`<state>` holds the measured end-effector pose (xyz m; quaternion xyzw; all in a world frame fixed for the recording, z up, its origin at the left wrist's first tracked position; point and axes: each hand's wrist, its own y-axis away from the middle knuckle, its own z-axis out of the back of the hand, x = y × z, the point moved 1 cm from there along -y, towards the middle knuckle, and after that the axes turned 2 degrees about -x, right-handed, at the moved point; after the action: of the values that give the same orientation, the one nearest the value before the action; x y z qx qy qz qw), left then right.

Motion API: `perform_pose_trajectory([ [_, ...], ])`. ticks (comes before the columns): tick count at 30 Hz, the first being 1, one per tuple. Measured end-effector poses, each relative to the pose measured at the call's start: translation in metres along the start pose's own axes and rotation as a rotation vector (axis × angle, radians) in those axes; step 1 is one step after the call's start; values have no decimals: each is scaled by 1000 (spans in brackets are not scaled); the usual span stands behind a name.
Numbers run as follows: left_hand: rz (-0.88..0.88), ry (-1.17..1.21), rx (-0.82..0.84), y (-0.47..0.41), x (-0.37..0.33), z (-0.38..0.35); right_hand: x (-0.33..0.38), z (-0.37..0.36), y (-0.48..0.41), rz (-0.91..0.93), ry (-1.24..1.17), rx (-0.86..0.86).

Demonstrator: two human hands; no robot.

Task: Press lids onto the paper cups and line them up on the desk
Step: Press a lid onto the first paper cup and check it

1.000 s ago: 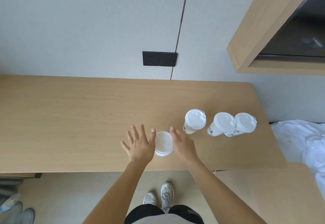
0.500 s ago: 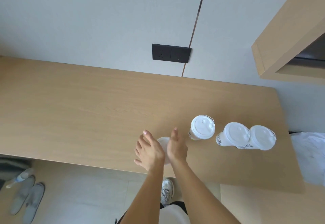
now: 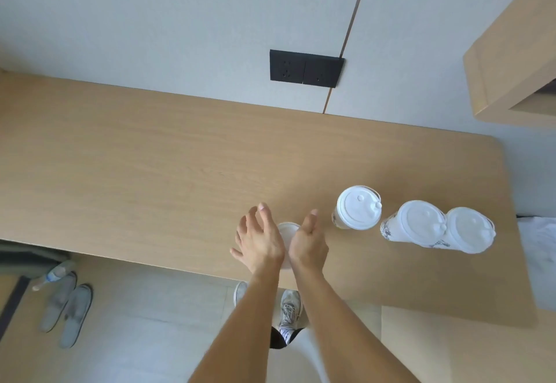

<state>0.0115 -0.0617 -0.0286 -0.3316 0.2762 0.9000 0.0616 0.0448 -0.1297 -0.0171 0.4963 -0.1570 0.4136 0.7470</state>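
Observation:
Three lidded white paper cups stand in a row at the right of the wooden desk [image 3: 150,157]: one [image 3: 358,207] on the left, then two [image 3: 421,223] [image 3: 469,230] touching each other. Left of them, near the front edge, a white round cup or lid stack [image 3: 287,230] shows between my hands and is mostly hidden by them. My left hand [image 3: 260,239] is on its left with fingers spread and extended. My right hand [image 3: 308,244] is on its right, fingers straight and together. Neither hand wraps around it.
A black wall socket [image 3: 306,68] sits above the desk. A wooden shelf unit [image 3: 511,60] juts out at the upper right. White bedding [image 3: 541,247] lies past the desk's right end. Slippers [image 3: 67,310] and a bottle [image 3: 52,274] are on the floor at left.
My hands have drawn closer together around the white round thing, covering most of it. The view has shifted left, so the cups sit farther right.

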Motion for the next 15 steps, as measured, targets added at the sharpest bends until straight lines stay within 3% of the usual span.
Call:
perform_pose_trajectory([
  [5,-529,-238,154,-30,-22,16,-14,-1,19,-206,-103,125],
  [8,-733,-311,188,-36,-28,26,-20,4,27,-253,-53,139],
  [11,-675,-253,140,-33,-25,33,-10,12,19,-92,15,74],
  [15,-249,-121,75,-20,-14,32,16,1,6,162,74,63],
])
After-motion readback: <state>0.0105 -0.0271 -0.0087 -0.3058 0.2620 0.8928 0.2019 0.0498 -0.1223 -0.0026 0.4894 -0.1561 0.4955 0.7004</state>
